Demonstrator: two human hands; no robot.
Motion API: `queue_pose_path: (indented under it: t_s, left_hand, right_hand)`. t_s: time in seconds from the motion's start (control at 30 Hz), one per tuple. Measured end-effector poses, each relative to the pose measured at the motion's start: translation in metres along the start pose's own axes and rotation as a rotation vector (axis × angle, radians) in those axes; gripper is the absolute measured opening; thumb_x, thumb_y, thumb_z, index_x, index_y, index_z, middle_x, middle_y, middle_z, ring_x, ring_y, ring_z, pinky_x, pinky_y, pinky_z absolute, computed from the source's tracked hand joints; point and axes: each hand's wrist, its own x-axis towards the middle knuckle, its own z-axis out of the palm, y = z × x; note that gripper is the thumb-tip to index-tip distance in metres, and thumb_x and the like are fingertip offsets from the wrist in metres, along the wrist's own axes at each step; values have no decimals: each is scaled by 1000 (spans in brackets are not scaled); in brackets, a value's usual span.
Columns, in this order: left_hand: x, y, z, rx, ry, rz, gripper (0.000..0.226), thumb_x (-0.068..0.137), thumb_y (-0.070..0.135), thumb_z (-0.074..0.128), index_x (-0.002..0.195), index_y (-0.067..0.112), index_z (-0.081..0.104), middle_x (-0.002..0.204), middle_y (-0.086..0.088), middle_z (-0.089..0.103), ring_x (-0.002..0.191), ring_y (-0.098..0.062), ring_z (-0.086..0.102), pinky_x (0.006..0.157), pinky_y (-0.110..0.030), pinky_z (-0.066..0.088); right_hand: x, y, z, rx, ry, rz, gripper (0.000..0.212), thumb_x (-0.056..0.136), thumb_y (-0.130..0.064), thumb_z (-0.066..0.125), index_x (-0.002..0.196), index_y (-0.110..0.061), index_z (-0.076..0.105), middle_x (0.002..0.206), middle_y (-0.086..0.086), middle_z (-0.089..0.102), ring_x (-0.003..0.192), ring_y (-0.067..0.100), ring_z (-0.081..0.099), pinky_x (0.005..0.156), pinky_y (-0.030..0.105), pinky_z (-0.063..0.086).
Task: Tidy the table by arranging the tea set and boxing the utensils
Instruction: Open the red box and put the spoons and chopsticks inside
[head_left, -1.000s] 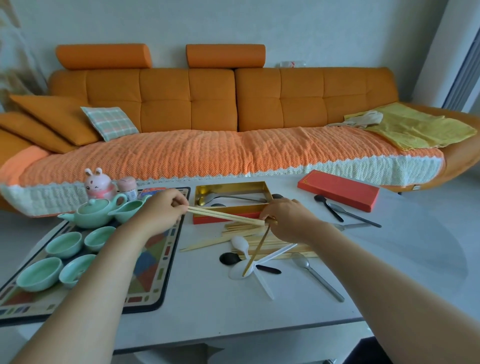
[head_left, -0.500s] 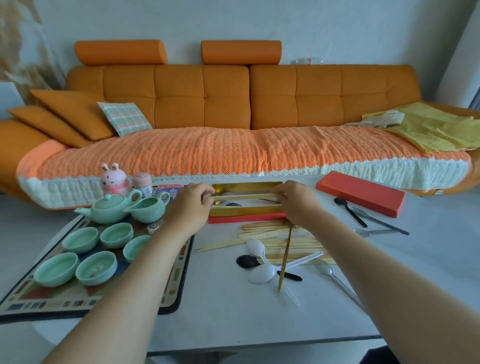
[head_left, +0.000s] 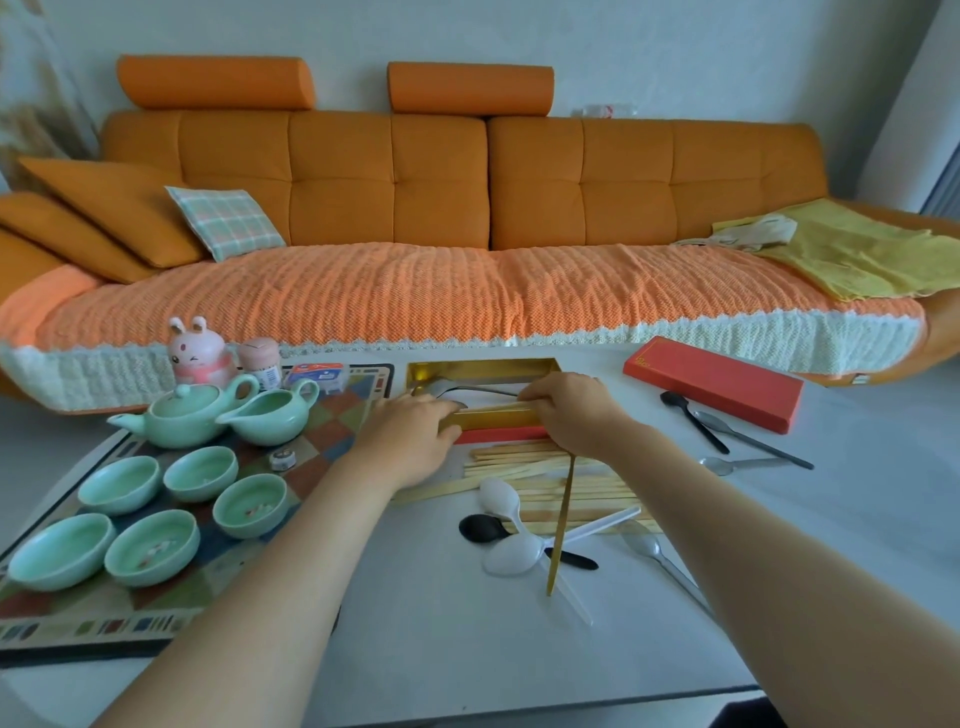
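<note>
– Comparing head view with half a second earlier?
– Lowered chopstick pair (head_left: 493, 411) onto near wall of gold box (head_left: 483, 365); formerly held above it.
– Lying where against the fingers?
– Spanning from left hand (head_left: 415, 441) to right hand (head_left: 571, 418), each end hidden under fingertips.
– Fingers?
– Curled narrow over both ends; right also pinching single chopstick (head_left: 562, 525), hanging down toward table (head_left: 415, 623) over loose chopsticks (head_left: 519, 467).

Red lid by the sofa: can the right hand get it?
Probably yes. The red lid lies just right of the right hand, with nothing in between, but that hand grips a chopstick and must let go first.
</note>
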Motion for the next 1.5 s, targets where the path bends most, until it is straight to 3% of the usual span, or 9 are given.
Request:
queue_pose_path:
  t_s: [0.23,0.33,0.5,0.63,0.77,1.03,1.27,1.37,1.5]
  left_hand:
    - [-6,3,0,-58,24,35,52,101,43,44,149,26,38,153,5,38,141,-20,31,117,-41,21]
    - [-10,6,-1,-79,85,75,47,99,39,48,145,27,44,147,6,43,137,-18,34,115,-38,23]
    - [-18,14,-9,-134,177,131,23,94,29,59,116,26,61,116,8,54,112,-15,48,93,-33,43]
    - [-28,18,-12,-178,35,120,6,90,29,60,94,31,62,94,15,56,88,-11,56,65,-25,41]
    - [-38,15,-11,-175,-146,72,13,87,30,61,99,35,64,95,16,59,85,-7,58,72,-28,51]
    - [-44,6,-13,-191,-152,41,12,94,24,59,100,32,64,101,11,62,90,-9,58,78,-29,51]
    - [-38,-14,-34,-203,127,-40,10,98,23,53,100,26,62,105,12,56,87,-8,55,70,-25,44]
    - [-33,-20,-36,-195,279,-33,9,96,26,56,101,29,63,102,12,59,93,-12,56,79,-34,48]
    - [-19,-24,-26,-104,376,-9,33,95,22,57,129,24,57,126,4,58,118,-20,48,97,-40,43]
  right_hand:
    - [-9,-4,1,-213,-157,-57,49,94,-27,37,142,-27,48,145,-2,45,133,20,35,111,44,23]
    - [-12,-3,-1,-197,-83,-84,50,92,-24,42,141,-27,49,144,-3,46,132,20,36,110,41,25]
    - [-21,-19,-9,-97,92,-251,34,88,-14,52,112,-29,70,112,-7,60,109,16,52,92,31,41]
    - [-35,-33,-16,-110,-126,-276,30,87,-15,54,103,-32,73,104,-14,67,97,8,62,82,27,53]
    - [-45,-32,-15,-216,-212,-258,29,87,-15,58,108,-31,71,110,-15,68,102,7,62,88,31,55]
    - [-50,-32,-9,-141,-178,-199,18,96,-22,56,107,-27,70,106,-10,66,92,9,60,82,28,52]
    - [-39,-36,-2,71,-68,-141,30,102,-17,44,125,-21,63,123,0,64,105,20,62,92,37,52]
    - [-29,-36,-8,132,63,-124,31,102,-11,44,121,-17,66,123,2,63,106,21,60,90,36,51]
    - [-11,-18,-17,125,254,51,31,101,-12,44,120,-16,68,119,3,64,108,25,58,89,41,50]
